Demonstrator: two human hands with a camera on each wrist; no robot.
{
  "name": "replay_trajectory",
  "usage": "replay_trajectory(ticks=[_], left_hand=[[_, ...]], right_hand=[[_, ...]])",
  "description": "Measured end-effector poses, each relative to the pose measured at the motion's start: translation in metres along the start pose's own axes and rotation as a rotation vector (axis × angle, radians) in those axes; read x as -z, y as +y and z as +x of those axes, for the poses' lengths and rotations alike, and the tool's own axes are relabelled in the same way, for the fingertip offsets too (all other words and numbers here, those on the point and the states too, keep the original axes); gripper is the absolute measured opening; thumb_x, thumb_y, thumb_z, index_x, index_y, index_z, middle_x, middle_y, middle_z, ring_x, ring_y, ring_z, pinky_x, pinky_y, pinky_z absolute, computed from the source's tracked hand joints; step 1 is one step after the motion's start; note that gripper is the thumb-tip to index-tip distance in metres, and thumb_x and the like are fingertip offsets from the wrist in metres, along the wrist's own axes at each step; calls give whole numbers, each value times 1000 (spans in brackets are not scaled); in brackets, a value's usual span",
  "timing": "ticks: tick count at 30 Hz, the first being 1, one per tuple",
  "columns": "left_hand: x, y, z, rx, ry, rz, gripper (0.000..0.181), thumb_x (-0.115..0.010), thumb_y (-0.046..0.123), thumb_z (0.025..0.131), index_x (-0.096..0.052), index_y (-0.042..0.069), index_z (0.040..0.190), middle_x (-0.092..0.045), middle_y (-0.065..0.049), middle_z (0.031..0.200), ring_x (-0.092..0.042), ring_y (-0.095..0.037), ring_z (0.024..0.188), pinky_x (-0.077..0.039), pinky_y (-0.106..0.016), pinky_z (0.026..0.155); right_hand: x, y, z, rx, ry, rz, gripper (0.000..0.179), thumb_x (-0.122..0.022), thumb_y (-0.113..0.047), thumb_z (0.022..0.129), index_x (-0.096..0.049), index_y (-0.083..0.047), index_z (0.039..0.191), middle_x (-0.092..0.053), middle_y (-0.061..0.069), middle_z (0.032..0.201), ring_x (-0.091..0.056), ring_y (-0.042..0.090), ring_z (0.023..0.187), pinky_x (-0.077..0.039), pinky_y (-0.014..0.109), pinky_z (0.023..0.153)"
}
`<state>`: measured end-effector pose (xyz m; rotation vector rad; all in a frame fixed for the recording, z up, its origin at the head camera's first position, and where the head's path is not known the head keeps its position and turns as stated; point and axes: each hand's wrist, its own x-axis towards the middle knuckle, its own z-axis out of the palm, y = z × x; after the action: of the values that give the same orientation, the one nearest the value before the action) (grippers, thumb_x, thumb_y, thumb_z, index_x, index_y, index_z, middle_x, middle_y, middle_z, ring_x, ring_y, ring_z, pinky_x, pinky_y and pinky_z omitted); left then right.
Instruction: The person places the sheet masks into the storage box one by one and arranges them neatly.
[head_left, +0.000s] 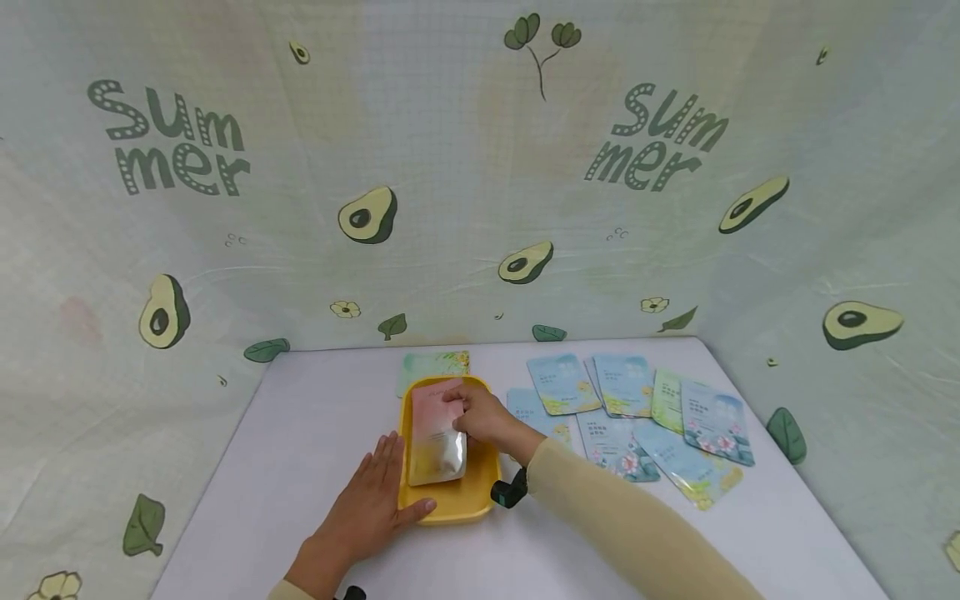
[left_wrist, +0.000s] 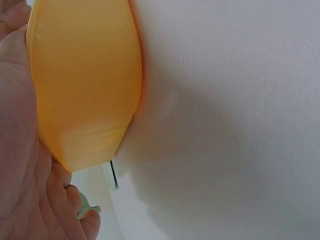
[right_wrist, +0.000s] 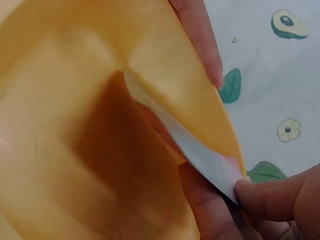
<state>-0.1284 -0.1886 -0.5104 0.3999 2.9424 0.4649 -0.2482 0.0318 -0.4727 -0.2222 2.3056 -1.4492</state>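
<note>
While our left hand (head_left: 366,506), fingers extended, braces the yellow tray (head_left: 463,502), seemingly for steadiness, our right hand (head_left: 486,416) pinches the pink sachet (head_left: 432,427).

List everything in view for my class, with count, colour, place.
Tray: one, yellow, on table
Pink packet: one, pink and silver, over tray
Blue packets: at least six, blue, right of tray
Green packets: two, green, one beyond tray, one among blue packets
Table: one, white, under tray
Cloth: one, pale with green prints, behind table
Sleeves: two, cream, low in head view
Wrist cameras: two, black, by sleeve ends
Left hand: one, against tray's left side
Right hand: one, pinching pink packet
</note>
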Motion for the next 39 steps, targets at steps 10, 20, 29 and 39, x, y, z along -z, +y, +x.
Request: replay_trajectory(ticks=[10, 20, 29, 39], left_hand=[[-2, -1, -1, -12, 16, 6, 111, -51, 76, 98, -15, -3, 167, -15, -23, 175, -15, -39, 163, -23, -59, 129], [-1, 2, -1, -6, 26, -5, 109, -53, 73, 99, -16, -4, 167, -16, -24, 175, -16, -41, 163, -24, -60, 129], [-3, 1, 0, -16, 35, -7, 108, -53, 72, 100, -15, -4, 167, -16, -24, 175, -15, -41, 163, -24, -60, 129], [-4, 0, -1, -13, 36, -5, 110, -51, 74, 99, -17, -5, 166, -16, -25, 174, -15, -40, 163, -24, -59, 129]], right_hand=[[-5, 4, -1, 57, -19, -208, 58, -59, 11, 94, -63, -14, 146, -67, 12, 140, -66, 25, 106, -60, 48, 100], [-7, 3, -1, 104, 41, -351, 55, -58, 10, 95, -66, -13, 144, -66, 11, 145, -60, 30, 132, -49, 52, 115], [-4, 5, -1, 157, 60, -437, 54, -76, -1, 88, -68, -8, 141, -72, 13, 135, -63, 24, 101, -60, 41, 93], [-6, 3, -4, 141, 61, -431, 51, -77, -5, 92, -66, -4, 142, -70, 15, 139, -67, 29, 121, -57, 47, 105]])
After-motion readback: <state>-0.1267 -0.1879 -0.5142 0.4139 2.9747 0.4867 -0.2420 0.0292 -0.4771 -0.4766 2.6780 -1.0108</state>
